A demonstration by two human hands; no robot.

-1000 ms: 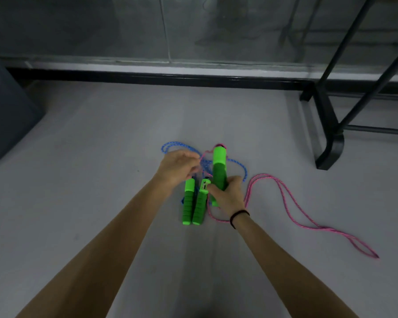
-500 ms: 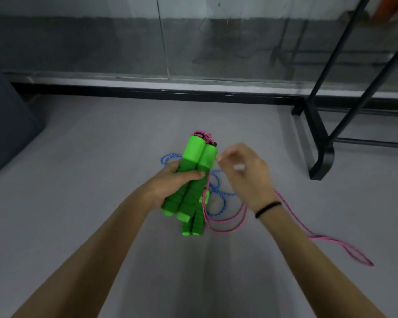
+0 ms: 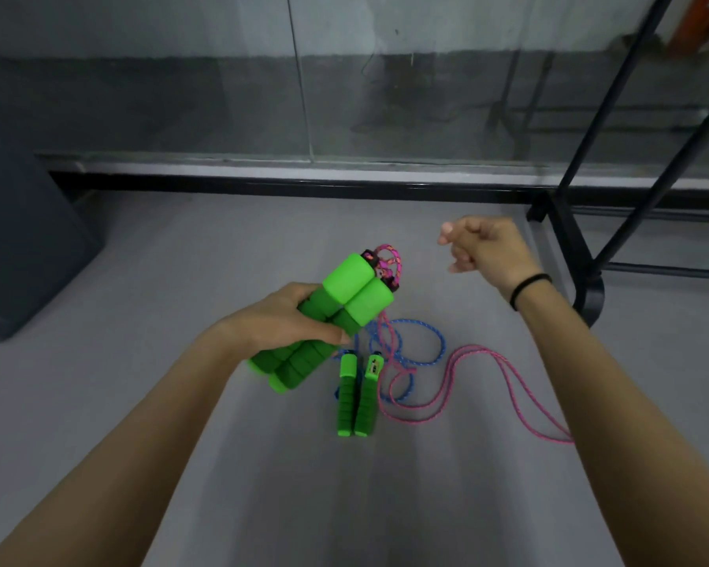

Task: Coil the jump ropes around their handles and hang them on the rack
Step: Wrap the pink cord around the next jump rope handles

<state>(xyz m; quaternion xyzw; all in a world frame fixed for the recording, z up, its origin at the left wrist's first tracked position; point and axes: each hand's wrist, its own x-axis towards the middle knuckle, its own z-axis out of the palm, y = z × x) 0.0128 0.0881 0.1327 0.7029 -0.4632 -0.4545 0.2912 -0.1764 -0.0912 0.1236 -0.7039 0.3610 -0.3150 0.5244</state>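
Note:
My left hand (image 3: 279,321) grips two thick green foam handles (image 3: 353,288) held side by side and tilted up to the right, above the floor. The pink rope (image 3: 467,362) loops out of their tops, drops behind them and trails in long loops over the grey floor to the right. A second pair of slimmer green handles (image 3: 357,399) lies on the floor just below, with its blue rope (image 3: 426,337) tangled beside them. My right hand (image 3: 488,251) hovers up and to the right of the held handles, fingers curled, with no rope seen in it.
The black metal rack's foot and slanted legs (image 3: 582,255) stand at the right. A dark box (image 3: 17,239) sits at the left. A glass wall with a black base rail (image 3: 303,186) closes the far side of the floor.
My left hand has lifted the pink rope's handles higher and tilted them further right. My right hand has left them and moved up and right, curling closed.

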